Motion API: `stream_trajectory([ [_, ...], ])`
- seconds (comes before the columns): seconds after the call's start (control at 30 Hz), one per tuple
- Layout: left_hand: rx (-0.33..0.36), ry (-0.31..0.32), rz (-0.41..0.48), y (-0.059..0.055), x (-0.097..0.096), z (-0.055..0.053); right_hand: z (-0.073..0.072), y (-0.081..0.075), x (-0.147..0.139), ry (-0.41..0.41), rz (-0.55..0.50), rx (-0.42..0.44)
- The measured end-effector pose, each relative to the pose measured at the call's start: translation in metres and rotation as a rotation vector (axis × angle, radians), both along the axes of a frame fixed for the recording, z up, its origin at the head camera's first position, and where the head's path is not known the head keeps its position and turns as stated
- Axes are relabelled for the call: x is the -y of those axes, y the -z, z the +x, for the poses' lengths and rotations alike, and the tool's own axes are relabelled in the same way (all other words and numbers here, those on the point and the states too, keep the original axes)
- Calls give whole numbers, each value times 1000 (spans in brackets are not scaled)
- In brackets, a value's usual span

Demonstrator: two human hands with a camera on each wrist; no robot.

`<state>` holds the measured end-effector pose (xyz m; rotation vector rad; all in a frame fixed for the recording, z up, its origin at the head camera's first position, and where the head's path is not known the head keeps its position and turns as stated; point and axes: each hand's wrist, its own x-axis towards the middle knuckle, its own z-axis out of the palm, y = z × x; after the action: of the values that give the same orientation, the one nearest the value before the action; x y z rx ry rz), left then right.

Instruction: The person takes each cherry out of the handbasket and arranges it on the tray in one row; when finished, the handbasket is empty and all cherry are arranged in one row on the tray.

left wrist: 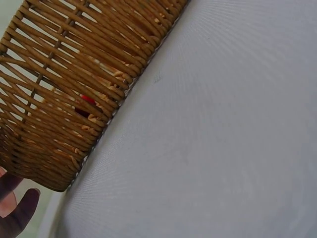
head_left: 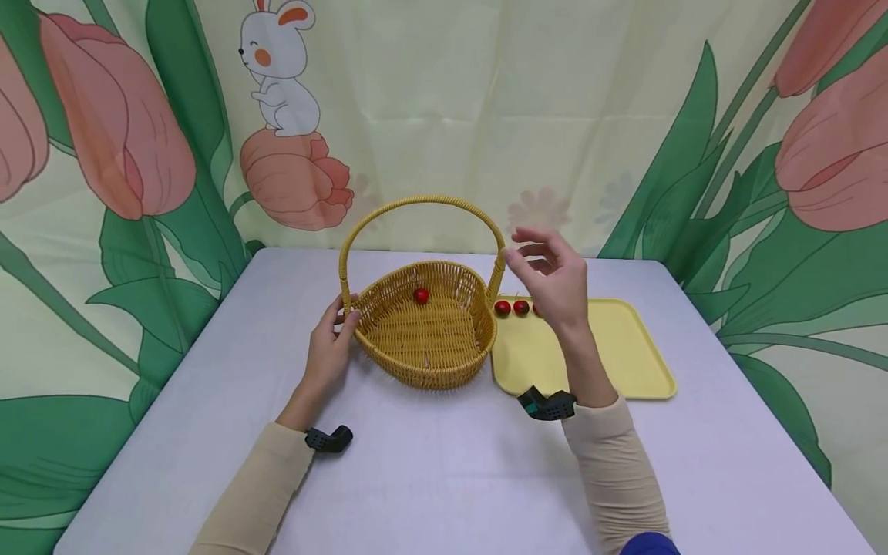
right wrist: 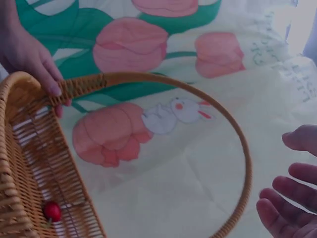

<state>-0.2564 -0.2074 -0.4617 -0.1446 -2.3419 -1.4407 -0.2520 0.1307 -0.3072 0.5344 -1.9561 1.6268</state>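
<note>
A tan wicker basket (head_left: 430, 378) with a tall arched handle stands on the table. One red cherry (head_left: 421, 296) lies inside it, toward the back. My left hand (head_left: 331, 347) grips the basket's left rim at the foot of the handle, thumb on the rim. Beside the handle's right side is my right hand (head_left: 558, 285), raised, its fingers loosely bent and holding nothing. In the right wrist view, the right hand's fingers (right wrist: 302, 186) are spread apart from the handle (right wrist: 242, 144). Below this hand, cherries (head_left: 502, 308) sit in a row on a yellow tray, partly hidden by the hand.
The yellow tray (head_left: 631, 354) lies right of the basket, with the right forearm over its front edge. A white cloth covers the table (head_left: 430, 478). Behind it hangs a curtain (head_left: 444, 116) printed with tulips and a rabbit.
</note>
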Motion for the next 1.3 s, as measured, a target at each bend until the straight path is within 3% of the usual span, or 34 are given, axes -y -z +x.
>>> stream_trajectory([
  [0.17, -3, -11, -3, -1, 0, 0, -6, 10, 25, -106, 130, 38],
  [0.4, -2, -4, 4, 3, 1, 0, -34, 41, 48, -139, 353, 209],
  [0.6, -9, -1, 7, 3, 1, 0, -56, 58, 61, -159, 466, 332],
  [0.83, -10, -1, 13, 3, 0, -1, -82, 75, 71, -171, 580, 400],
  [1.17, -24, 16, 15, 3, 0, 0, -100, 89, 83, -175, 736, 389],
  [1.3, -20, 13, 15, 2, 1, -1, -105, 92, 88, -207, 802, 423],
])
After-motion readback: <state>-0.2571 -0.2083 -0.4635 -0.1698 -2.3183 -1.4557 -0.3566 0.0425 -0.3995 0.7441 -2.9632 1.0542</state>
